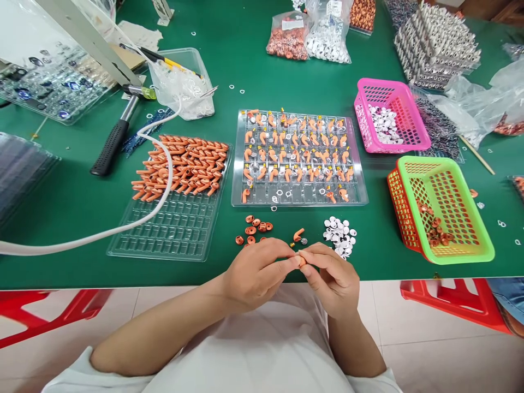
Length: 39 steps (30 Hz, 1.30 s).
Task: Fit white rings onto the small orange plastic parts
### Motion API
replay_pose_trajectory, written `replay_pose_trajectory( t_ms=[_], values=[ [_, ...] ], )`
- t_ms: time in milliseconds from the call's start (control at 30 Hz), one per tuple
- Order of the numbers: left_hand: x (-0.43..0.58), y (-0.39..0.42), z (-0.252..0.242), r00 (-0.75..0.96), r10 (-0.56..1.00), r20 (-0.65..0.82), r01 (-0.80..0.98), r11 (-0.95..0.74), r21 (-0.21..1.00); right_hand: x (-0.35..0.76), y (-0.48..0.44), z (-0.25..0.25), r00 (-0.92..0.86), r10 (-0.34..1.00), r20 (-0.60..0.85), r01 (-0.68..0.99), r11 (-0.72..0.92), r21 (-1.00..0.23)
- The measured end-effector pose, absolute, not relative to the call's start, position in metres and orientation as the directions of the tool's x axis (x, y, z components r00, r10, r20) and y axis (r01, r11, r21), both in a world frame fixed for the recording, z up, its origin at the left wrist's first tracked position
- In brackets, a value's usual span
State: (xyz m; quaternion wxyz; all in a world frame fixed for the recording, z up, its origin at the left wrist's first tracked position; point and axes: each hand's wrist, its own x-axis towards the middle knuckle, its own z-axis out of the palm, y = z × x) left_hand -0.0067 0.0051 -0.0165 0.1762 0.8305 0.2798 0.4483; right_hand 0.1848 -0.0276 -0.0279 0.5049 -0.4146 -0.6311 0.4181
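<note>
Fingertips of my left hand (pixel 260 273) and my right hand (pixel 333 275) meet at the table's front edge, both closed on a small orange piece (pixel 302 262) that they partly cover. Just beyond them lies a curved orange part (pixel 299 234) with a small grey disc beside it. Several copper-coloured caps (pixel 250 230) are scattered to the left of it, and a pile of white discs (pixel 339 234) lies to the right. Behind these stands a clear tray (pixel 362 185) with rows of curved orange parts. Another clear tray (pixel 164 232), on the left, holds stacked copper-coloured tubes (pixel 184 164) in its back half.
A pink basket (pixel 362 128) and a green basket (pixel 470 254) stand at the right. A hammer (pixel 112 144), a white cable (pixel 123 230) and a metal post (pixel 90 41) are at the left. Filled bags (pixel 289 41) lie at the back. Another person's leg (pixel 507 295) shows at lower right.
</note>
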Motion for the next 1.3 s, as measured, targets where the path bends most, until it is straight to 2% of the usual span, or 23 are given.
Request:
replay_pose_trajectory(
  t_ms=[300,667,933,1033,1133,1200,1300],
  values=[
    [-0.002,0.001,-0.015,0.435,0.633,0.64,0.32,-0.773,0.548,0.186,-0.027,-0.021,-0.155,0.95,0.27,0.134,0.291,-0.947],
    [0.002,-0.001,-0.016,0.389,0.654,0.649,0.329,-0.757,0.565,0.179,-0.026,-0.02,-0.075,0.921,0.383,0.196,0.39,-0.9],
    [0.001,-0.001,-0.013,0.367,0.762,0.533,0.237,-0.631,0.739,0.183,-0.025,-0.021,-0.132,0.918,0.375,0.226,0.396,-0.89],
    [-0.002,0.002,-0.006,0.396,0.838,0.376,0.169,-0.469,0.867,0.185,-0.025,-0.021,-0.131,0.909,0.396,0.237,0.416,-0.878],
    [-0.004,0.005,0.0,0.378,0.924,0.055,0.099,-0.1,0.99,0.187,-0.025,-0.02,-0.144,0.893,0.427,0.263,0.45,-0.853],
    [-0.005,0.008,0.002,0.395,0.898,-0.194,0.027,0.2,0.979,0.187,-0.025,-0.019,-0.173,0.868,0.466,0.286,0.497,-0.819],
    [-0.005,0.013,0.002,0.553,0.709,-0.437,-0.064,0.559,0.827,0.187,-0.022,-0.017,-0.22,0.813,0.539,0.303,0.583,-0.754]
  ],
)
